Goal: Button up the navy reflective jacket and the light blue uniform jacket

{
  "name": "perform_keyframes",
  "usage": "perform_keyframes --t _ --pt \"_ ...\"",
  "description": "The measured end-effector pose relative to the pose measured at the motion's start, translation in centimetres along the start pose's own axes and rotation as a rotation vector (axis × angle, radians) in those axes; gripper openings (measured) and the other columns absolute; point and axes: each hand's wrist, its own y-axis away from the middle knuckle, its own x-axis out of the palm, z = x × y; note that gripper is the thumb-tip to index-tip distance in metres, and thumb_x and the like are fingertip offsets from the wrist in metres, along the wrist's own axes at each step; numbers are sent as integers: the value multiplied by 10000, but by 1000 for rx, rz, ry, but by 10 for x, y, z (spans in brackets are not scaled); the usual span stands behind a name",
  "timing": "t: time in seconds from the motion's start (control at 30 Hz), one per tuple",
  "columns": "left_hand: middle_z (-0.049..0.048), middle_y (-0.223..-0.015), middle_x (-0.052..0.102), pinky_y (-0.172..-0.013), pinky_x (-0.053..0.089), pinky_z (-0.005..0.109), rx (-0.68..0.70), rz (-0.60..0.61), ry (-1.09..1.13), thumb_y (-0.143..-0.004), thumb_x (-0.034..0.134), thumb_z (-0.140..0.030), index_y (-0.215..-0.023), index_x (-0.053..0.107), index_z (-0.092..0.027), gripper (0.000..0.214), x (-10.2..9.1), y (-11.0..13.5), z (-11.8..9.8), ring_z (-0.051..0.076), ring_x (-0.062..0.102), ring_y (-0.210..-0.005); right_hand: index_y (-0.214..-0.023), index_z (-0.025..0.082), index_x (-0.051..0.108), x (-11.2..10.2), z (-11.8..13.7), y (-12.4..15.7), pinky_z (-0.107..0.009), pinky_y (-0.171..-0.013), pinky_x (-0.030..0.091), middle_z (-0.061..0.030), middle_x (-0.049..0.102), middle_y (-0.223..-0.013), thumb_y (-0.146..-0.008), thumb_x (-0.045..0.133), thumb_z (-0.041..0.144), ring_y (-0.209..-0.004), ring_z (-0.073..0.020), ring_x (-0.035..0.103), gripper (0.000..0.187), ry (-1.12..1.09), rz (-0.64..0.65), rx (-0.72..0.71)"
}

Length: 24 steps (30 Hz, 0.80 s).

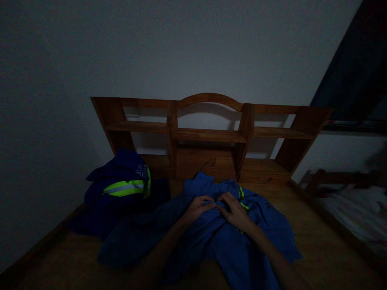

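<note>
A crumpled blue work garment (260, 233) with thin yellow-green stripes lies spread on the wooden surface (317, 249) in front of me. My left hand (198, 207) and my right hand (234, 211) meet at its middle, fingers curled and pinching the blue cloth close together. Both forearms reach in from the bottom edge over the fabric.
A second pile of dark blue clothing (121, 189) with a broad reflective yellow-green band sits at the left. A wooden shelf unit (208, 135) with bare shelves stands at the back against a white wall. Dim furniture and pale bedding (353, 205) lie at the right.
</note>
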Motion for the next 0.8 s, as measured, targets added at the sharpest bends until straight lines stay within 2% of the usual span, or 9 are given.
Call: perform_keyframes --t 0.17,0.37,0.5,0.57,0.7,0.8 --pt "54 -916 680 -810 441 276 15 -29 -37 -709 664 -414 -879 683 -157 309 3 1 3 198 605 -890 -942 211 543 3 -3 2 -324 -824 435 -36 577 -905 -873 503 265 -907 -191 538 96 27 -15 26" --pt "35 -810 682 -680 429 257 -92 72 71 -707 663 -406 -879 687 -147 311 -4 0 4 169 600 -733 -928 214 556 5 -4 3 -343 -838 428 -41 582 -895 -883 504 265 -910 -199 534 85 9 -28 -3" --pt "19 -761 664 -602 390 229 -78 140 61 -721 655 -410 -862 691 -142 306 -10 0 4 137 565 -658 -938 221 559 6 -4 2 -377 -926 384 -28 591 -899 -882 516 271 -924 -195 539 86 -32 -40 -24" --pt "16 -746 657 -583 380 223 -73 166 15 -721 654 -427 -862 691 -141 322 -12 0 4 130 553 -638 -931 222 564 6 -4 1 -375 -914 391 -27 593 -893 -883 518 284 -920 -196 540 91 -54 -38 -16" --pt "23 -789 665 -608 404 227 -67 196 -37 -719 651 -452 -903 685 -144 360 -14 2 2 141 570 -673 -904 220 580 5 -2 0 -342 -825 431 -35 592 -888 -876 532 336 -919 -205 535 128 -96 -45 28" --pt "36 -868 676 -689 431 240 9 193 -58 -730 651 -422 -931 682 -147 342 -12 5 -1 162 593 -774 -904 220 583 3 -1 0 -330 -822 430 -31 592 -895 -873 539 318 -917 -197 539 112 -125 -45 48"
